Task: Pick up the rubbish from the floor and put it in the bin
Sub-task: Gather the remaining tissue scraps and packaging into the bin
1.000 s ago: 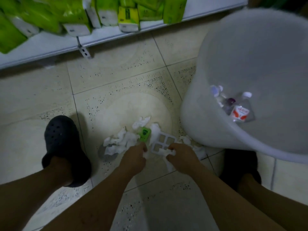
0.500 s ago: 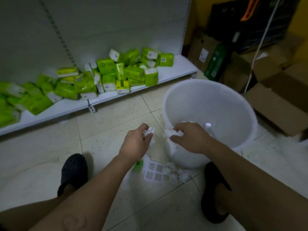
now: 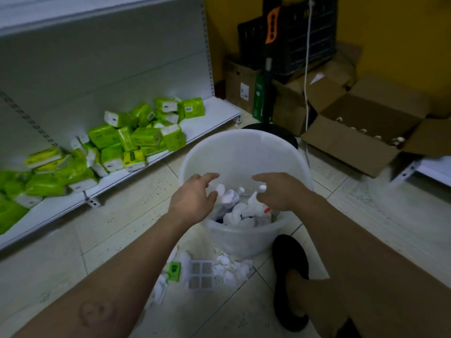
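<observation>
L hand (image 3: 195, 198) & R hand (image 3: 278, 191) over translucent white round plastic bin (image 3: 244, 136), fingers spread, holding nothing; leftover crumpled white tissue scraps (image 3: 231, 267), small green packet (image 3: 174, 270) & white plastic grid tray (image 3: 201, 274) on floor (image 3: 117, 242) at bin's near base, below wrists, closer to L.

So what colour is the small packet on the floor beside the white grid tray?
The small packet is green, shown best in the head view.
</observation>
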### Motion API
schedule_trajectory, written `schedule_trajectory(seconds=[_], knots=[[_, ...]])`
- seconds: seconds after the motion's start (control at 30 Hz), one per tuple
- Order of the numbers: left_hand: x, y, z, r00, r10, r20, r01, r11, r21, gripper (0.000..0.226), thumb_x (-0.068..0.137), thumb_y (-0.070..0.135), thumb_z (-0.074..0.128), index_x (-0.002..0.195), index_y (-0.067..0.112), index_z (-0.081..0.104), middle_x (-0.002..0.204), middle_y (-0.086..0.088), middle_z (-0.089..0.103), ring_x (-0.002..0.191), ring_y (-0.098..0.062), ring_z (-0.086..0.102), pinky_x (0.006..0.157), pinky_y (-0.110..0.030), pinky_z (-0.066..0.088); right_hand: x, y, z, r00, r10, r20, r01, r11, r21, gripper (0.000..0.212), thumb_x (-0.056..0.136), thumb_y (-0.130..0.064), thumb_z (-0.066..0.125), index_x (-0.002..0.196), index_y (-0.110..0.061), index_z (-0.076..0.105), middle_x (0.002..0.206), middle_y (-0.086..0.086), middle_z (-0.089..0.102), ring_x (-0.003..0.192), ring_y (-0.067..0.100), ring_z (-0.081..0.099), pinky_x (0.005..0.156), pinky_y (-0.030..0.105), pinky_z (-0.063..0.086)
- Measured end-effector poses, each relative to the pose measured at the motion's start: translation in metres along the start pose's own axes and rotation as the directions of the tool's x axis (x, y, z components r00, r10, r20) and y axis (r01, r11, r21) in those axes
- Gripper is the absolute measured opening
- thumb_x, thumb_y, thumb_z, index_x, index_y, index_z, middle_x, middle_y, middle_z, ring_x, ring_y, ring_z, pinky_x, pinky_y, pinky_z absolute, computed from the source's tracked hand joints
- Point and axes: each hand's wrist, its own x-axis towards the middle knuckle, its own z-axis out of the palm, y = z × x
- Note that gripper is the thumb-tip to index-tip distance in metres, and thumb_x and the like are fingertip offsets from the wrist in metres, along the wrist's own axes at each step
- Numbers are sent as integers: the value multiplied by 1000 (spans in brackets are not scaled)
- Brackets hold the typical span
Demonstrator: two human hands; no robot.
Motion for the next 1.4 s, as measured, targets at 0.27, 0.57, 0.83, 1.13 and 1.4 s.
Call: schedule_trajectory(seconds=[0.27, 0.57, 0.83, 1.13, 1.4], knots=[[-29, -16, -5, 1000, -12, -15, 13, 999, 31, 37, 84, 38, 60, 121, 30, 56, 111, 0, 61, 94, -19, 62, 83, -38, 53, -24, -48, 0, 984, -149, 94, 149, 989, 4, 41, 81, -24, 66, 121, -16, 60, 126, 7, 59, 108, 24, 57, 88, 31, 46], [-108, -59, 5, 979, -162, 125, 160, 987, 26, 48, 83, 47, 59, 126, 30, 46, 115, 4, 60, 99, -17, 59, 81, -35, 52, -69, -95, 57, 956, -234, 175, 252, 964, -87, 41, 84, -29, 63, 123, -17, 57, 121, 8, 58, 107, 25, 57, 88, 32, 47], [-159, -113, 51, 880, -314, 357, 327, 945, 25, 52, 84, 42, 61, 130, 22, 47, 127, -6, 59, 112, -26, 57, 88, -34, 46, -49, -63, 163, 873, -41, 486, 205, 935, -289, 44, 88, -31, 59, 125, -10, 52, 127, 11, 55, 110, 27, 55, 90, 36, 47], [-166, -172, 154, 681, -387, 622, 501, 865, -9, 49, 86, 38, 61, 131, 22, 49, 129, -13, 56, 112, -27, 58, 93, -34, 48, -30, 14, 291, 711, 273, 648, -67, 944, -324, 48, 91, -31, 53, 133, -10, 45, 141, 14, 42, 122, 28, 48, 96, 36, 44], [-145, -187, 242, 603, -419, 678, 633, 769, -89, 44, 88, 31, 56, 131, 23, 48, 129, -16, 45, 111, -32, 53, 92, -35, 45, 31, 21, 347, 824, 99, 558, -21, 989, -146, 60, 90, -26, 55, 145, -26, 31, 160, 9, -1, 144, 29, 17, 115, 39, 25]])
